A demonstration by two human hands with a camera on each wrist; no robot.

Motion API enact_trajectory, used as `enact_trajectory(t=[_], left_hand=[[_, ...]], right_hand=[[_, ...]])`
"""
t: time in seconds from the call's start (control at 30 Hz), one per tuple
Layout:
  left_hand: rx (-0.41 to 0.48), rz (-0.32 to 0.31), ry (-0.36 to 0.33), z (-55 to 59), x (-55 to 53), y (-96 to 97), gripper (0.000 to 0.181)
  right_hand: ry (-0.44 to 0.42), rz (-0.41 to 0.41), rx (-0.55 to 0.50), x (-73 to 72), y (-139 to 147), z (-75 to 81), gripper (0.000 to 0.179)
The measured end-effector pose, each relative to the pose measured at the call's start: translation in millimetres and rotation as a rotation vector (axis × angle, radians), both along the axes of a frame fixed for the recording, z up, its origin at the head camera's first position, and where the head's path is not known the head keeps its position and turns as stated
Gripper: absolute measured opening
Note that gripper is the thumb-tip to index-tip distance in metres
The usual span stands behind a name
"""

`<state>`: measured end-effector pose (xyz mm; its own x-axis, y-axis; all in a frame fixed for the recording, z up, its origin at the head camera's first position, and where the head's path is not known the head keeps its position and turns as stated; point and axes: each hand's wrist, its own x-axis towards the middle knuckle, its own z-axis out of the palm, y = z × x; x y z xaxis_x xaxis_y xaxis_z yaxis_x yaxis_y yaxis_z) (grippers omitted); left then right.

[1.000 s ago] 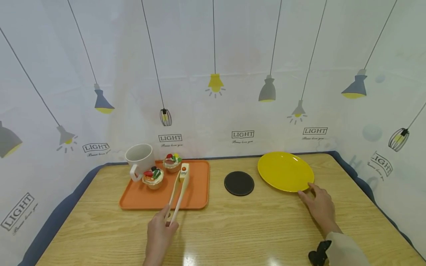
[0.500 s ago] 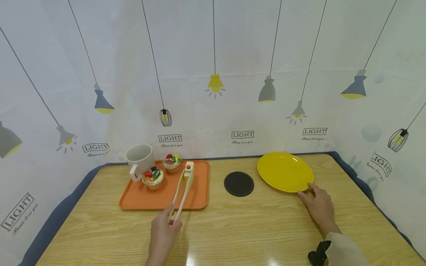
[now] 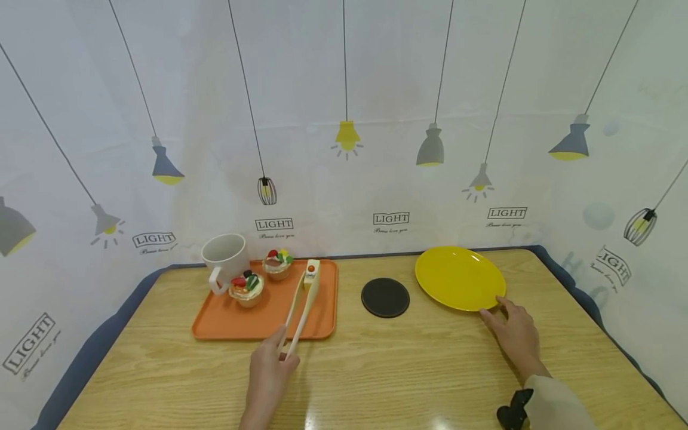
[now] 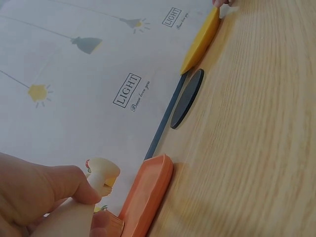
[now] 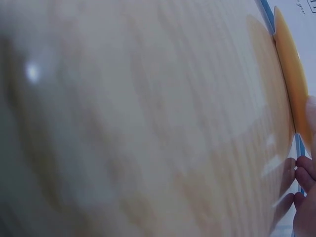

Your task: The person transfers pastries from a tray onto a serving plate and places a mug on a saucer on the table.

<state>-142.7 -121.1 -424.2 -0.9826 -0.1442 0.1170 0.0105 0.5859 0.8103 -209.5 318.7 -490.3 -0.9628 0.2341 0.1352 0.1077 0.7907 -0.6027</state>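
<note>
Cake piece (image 3: 310,274) in tongs (image 3: 298,312) gripped by left hand (image 3: 267,377) above tray (image 3: 322,322); cupcakes (image 3: 246,287) beside; right hand (image 3: 513,334) relaxed, touching plate (image 3: 458,278).

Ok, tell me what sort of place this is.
Probably a staged tabletop set, not a real kitchen: a wooden table closed in by a printed lamp backdrop. On it are an orange tray with toy-like cupcakes, a yellow plate, and tongs in the left hand.

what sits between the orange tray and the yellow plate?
A round black coaster lies flat on the bare wood, between the orange tray and the yellow plate, touching neither. Clearest in the head view; the left wrist view shows it edge-on.
</note>
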Motion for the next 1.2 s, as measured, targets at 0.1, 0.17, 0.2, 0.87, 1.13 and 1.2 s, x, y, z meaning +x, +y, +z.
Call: enact_trajectory(t=[0.1, 0.17, 0.2, 0.87, 1.13, 1.2], left_hand=[[0.001, 0.000, 0.010, -0.2, -1.3, 2.4, 0.060], [0.004, 0.000, 0.023, -0.8, -2.4, 3.9, 0.060], [0.006, 0.000, 0.024, -1.1, -3.0, 4.8, 0.060], [0.033, -0.086, 0.038, 2.7, -10.3, 20.3, 0.060], [0.038, -0.139, 0.038, 6.0, -15.5, 29.4, 0.059], [0.046, -0.152, 0.036, 6.7, -16.1, 32.0, 0.059]], right_hand=[[-0.004, -0.001, -0.004, 0.3, 0.3, -0.4, 0.076], [-0.004, -0.005, -0.004, 0.4, 0.4, -0.6, 0.076], [-0.001, -0.006, -0.005, 0.5, 0.4, -0.5, 0.076], [0.021, 0.006, 0.004, -0.1, 2.3, -1.3, 0.076], [0.022, 0.012, -0.002, -0.4, 1.8, -0.9, 0.076], [0.023, 0.012, -0.002, -0.9, 1.6, -1.1, 0.076]])
